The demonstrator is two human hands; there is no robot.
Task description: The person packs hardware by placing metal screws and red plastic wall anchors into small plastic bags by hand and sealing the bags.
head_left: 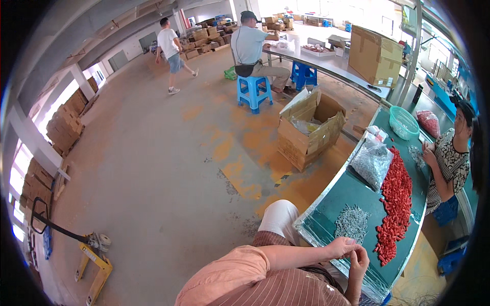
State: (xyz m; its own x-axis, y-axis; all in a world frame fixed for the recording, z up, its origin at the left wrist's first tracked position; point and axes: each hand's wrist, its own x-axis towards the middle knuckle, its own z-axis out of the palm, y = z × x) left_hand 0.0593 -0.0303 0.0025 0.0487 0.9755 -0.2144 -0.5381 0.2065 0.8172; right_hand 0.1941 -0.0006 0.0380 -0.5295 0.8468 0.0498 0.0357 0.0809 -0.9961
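Observation:
Over the near edge of the green-topped table (326, 209), my left hand (341, 248) and my right hand (360, 261) meet fingertip to fingertip. Both are closed in a pinch, and whatever sits between the fingers is too small to make out. Just beyond them lies a heap of thin silvery screws (352, 223). To its right stretches a long pile of small red plastic plugs (395, 204). A clear bag of silvery pieces (371, 163) rests farther up the table.
Across the table a co-worker (449, 158) handles small silvery pieces, near a green basket (403, 123) and a bag of red pieces (427, 122). An open carton (306, 137) stands on the floor. Beyond it a person sits on a blue stool (253, 93). A pallet jack (94, 260) stands left.

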